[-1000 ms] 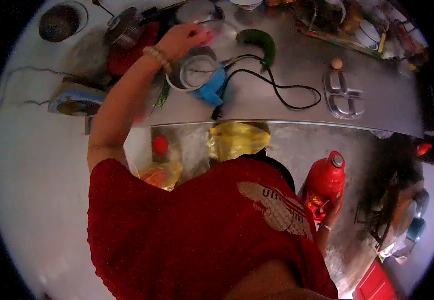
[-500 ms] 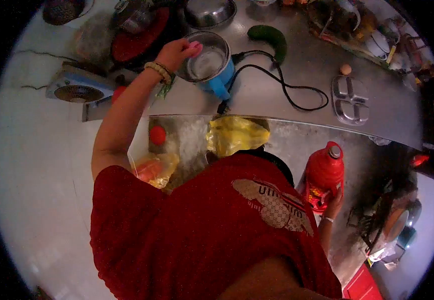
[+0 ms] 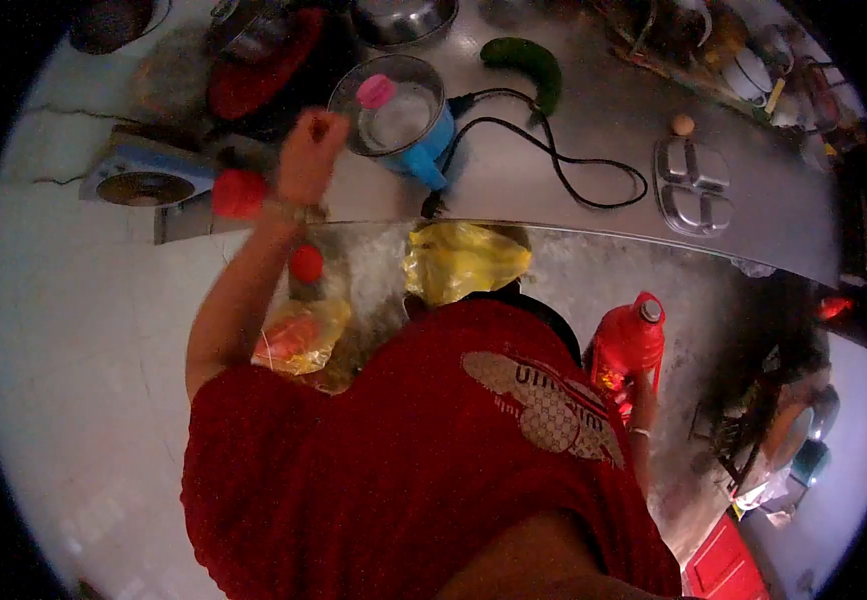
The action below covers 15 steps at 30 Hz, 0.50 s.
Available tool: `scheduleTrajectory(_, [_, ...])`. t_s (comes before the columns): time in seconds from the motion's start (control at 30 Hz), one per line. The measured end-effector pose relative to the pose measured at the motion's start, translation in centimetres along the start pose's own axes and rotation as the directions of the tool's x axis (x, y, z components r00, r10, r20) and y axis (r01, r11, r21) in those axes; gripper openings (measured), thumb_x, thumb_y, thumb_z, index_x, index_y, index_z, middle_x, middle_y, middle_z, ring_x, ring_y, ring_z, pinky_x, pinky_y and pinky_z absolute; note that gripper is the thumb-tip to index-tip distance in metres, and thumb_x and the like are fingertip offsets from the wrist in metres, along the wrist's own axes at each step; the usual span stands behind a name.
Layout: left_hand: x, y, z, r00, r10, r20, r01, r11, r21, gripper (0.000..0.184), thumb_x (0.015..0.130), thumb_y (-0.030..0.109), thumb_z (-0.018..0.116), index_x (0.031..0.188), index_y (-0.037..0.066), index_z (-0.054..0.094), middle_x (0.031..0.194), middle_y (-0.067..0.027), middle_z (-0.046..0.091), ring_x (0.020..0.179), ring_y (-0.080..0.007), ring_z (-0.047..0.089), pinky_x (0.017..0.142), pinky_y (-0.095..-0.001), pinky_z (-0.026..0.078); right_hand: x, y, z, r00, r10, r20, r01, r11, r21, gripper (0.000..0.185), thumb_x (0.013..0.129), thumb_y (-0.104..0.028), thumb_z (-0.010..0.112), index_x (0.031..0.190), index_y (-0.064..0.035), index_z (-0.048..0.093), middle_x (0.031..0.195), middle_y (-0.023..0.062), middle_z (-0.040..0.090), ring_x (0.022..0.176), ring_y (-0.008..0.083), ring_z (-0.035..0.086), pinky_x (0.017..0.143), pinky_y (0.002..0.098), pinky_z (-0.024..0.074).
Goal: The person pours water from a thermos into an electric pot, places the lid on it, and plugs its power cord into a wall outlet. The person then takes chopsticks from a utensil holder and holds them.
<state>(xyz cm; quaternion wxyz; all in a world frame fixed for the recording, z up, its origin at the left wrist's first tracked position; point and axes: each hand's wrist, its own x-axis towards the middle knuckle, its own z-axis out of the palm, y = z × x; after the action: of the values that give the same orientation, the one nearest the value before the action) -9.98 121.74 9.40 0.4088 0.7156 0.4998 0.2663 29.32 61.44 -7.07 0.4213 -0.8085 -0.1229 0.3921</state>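
My left hand [image 3: 312,155] is slightly blurred, with its fingers curled and nothing visible in them. It hovers just left of a blue electric pot [image 3: 424,148] on the metal counter. Over the pot's mouth sits a pink knob-like piece [image 3: 377,91], apart from my fingers; whether it belongs to a clear lid I cannot tell. Low on the right, my right hand [image 3: 644,388] grips a red thermos flask [image 3: 626,338] at its side. The flask is held beside my body, its silver top upward.
A black power cord [image 3: 594,160] loops over the counter [image 3: 544,200], near a cucumber [image 3: 524,65]. Further right lie a divided steel tray [image 3: 694,185] and an egg [image 3: 683,125]. A blue fan-like appliance [image 3: 154,180] stands left. Yellow plastic bags [image 3: 464,260] are below the counter edge.
My left hand has let go of the pink piece and drawn back leftward and toward me. The piece stays over the pot. The thermos in my right hand has shifted slightly left.
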Motion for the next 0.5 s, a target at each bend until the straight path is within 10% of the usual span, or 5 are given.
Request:
scheduleTrajectory(0.03, [-3.5,1.6,1.2,0.984,-0.167,0.058,0.173,0.978,-0.117,0.034,0.079,0.036,0.061,0.091,0.004,0.056,0.082,-0.0020,0.057,0.073,-0.0153,0.054,0.064,-0.0279,0.044,-0.2,0.4,0.3,0.982,-0.178,0.054,0.186,0.927,-0.325,0.034,0.091,-0.029,0.045,0.111,-0.0026,0.055,0.087,0.0128,0.061,0.078,0.0217,0.061,0.064,0.0340,0.0471])
scheduleTrajectory(0.13, [-10.8,5.1,7.2,0.832,-0.533,0.155,0.540,0.713,-0.447,0.031,0.081,0.036,0.059,0.088,0.006,0.056,0.078,-0.0005,0.056,0.069,-0.0140,0.050,0.065,-0.0286,0.041,1.1,6.9,-1.0,0.940,-0.084,0.329,0.198,0.922,-0.332,0.036,0.093,-0.025,0.042,0.125,-0.0106,0.047,0.106,0.0131,0.059,0.088,0.0180,0.059,0.070,0.0323,0.0469])
scheduleTrajectory(0.2, [-10.3,6.5,9.7,0.863,-0.481,0.153,0.493,0.736,-0.465,0.033,0.081,0.039,0.058,0.089,0.007,0.057,0.079,-0.0007,0.055,0.071,-0.0138,0.050,0.067,-0.0282,0.040,0.0,2.9,0.3,0.975,0.109,0.196,-0.037,0.940,-0.339,0.041,0.086,-0.036,0.051,0.102,0.0009,0.060,0.091,0.0102,0.063,0.081,0.0185,0.059,0.073,0.0368,0.0458])
scheduleTrajectory(0.37, [-7.1,4.3,11.4,0.935,-0.325,0.141,0.355,0.862,-0.361,0.044,0.081,0.052,0.053,0.092,0.010,0.059,0.082,-0.0011,0.055,0.076,-0.0135,0.049,0.068,-0.0281,0.038,2.3,0.5,2.7,0.941,0.291,0.175,-0.270,0.954,-0.132,0.039,0.087,-0.035,0.050,0.103,-0.0004,0.059,0.090,0.0098,0.063,0.079,0.0189,0.059,0.070,0.0356,0.0461])
scheduleTrajectory(0.5, [-5.5,6.7,12.2,0.759,-0.628,0.170,0.558,0.493,-0.668,0.056,0.077,0.063,0.049,0.099,0.012,0.056,0.082,-0.0029,0.060,0.074,-0.0132,0.050,0.064,-0.0290,0.038,3.8,-0.1,3.6,0.916,0.345,0.203,-0.345,0.938,-0.039,0.038,0.087,-0.034,0.050,0.104,-0.0015,0.059,0.090,0.0095,0.063,0.078,0.0192,0.059,0.067,0.0347,0.0463])
